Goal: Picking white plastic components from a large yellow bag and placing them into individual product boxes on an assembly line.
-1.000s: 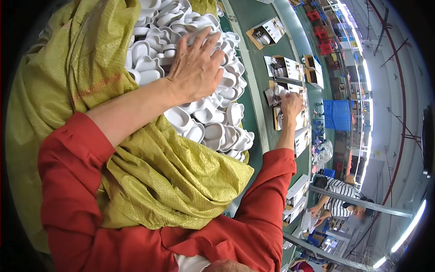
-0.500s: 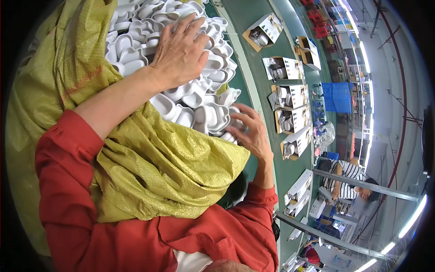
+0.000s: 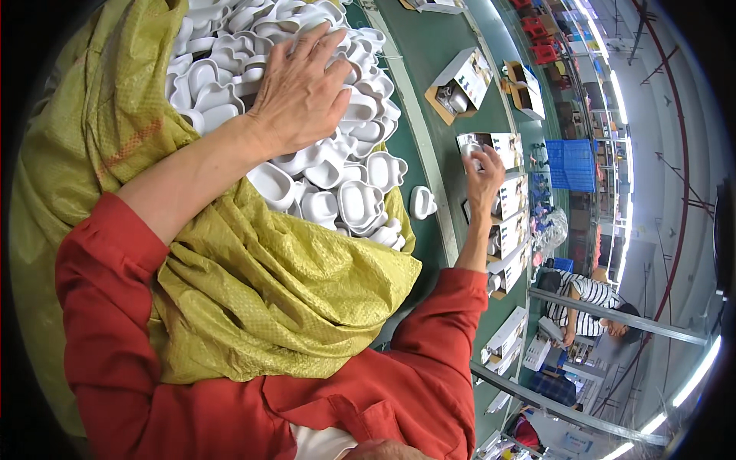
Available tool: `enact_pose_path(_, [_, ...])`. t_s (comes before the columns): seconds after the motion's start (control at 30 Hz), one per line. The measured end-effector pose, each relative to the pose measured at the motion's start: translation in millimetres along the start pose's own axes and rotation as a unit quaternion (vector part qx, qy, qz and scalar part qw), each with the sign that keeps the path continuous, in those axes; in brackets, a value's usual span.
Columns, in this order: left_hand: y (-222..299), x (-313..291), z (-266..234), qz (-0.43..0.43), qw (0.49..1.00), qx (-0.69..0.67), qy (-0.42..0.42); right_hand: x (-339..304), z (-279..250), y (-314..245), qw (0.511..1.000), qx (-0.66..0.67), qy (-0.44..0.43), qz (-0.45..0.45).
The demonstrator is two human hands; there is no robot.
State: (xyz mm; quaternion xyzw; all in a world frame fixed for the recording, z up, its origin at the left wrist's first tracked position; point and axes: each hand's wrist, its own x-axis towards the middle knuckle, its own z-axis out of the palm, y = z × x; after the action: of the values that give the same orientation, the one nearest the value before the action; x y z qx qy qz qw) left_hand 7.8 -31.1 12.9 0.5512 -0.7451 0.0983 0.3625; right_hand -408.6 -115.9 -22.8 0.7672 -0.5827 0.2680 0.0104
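A large yellow-green woven plastic sack (image 3: 253, 299) filled the left of the view, its mouth folded back over a heap of small white moulded plastic shells (image 3: 337, 176) with rounded, cup-like hollows. The left hand (image 3: 303, 96), coming out of a rolled-up red sleeve (image 3: 107, 307), lay flat and open on top of the heap near the far side of the sack, fingers spread and pressing on the shells, gripping none that could be seen. More shells spilled toward the sack's right edge, where the cloth sagged against the green surface (image 3: 429, 54).

Just beside the sack, one single white plastic shell (image 3: 422, 202) lay alone on the green surface, apart from the heap and near a pale strip that ran along the surface. Further right, the right hand (image 3: 484, 178) was raised at the row of open cardboard boxes (image 3: 510, 203) standing along the right edge of the surface; its fingers were curled, touching the rim of a box, and whether they pinched anything could not be told. Another open cardboard box with a grey part inside (image 3: 460, 84) stood nearer the far end of the surface.

At the lower right, beyond the surface, another person in a striped shirt (image 3: 586, 295) bent over their own work.
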Motion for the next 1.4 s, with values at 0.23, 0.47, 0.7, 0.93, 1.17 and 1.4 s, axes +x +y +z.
enact_pose_path(0.23, [4,4,2,0.004,1.000,-0.020,-0.007,-7,-13,45,0.949,-0.254,0.173,0.072])
enact_pose_path(0.47, [0,2,-1,0.001,1.000,-0.010,-0.012,-86,-42,-101,0.984,0.046,-0.167,-0.048])
enact_pose_path(0.7, [1,-3,-1,-0.004,1.000,-0.013,-0.017,-63,-25,-75,0.996,0.047,-0.054,-0.049])
enact_pose_path(0.93, [8,2,-3,0.013,1.000,-0.028,-0.006,-20,-24,42,0.990,-0.116,-0.005,0.075])
enact_pose_path(1.17, [2,-1,-2,0.025,0.999,0.003,-0.027,-15,-15,-60,0.994,0.081,0.057,-0.044])
enact_pose_path(1.4, [-3,7,28,0.053,0.998,0.017,-0.042,-46,-11,-189,0.942,0.128,-0.185,-0.248])
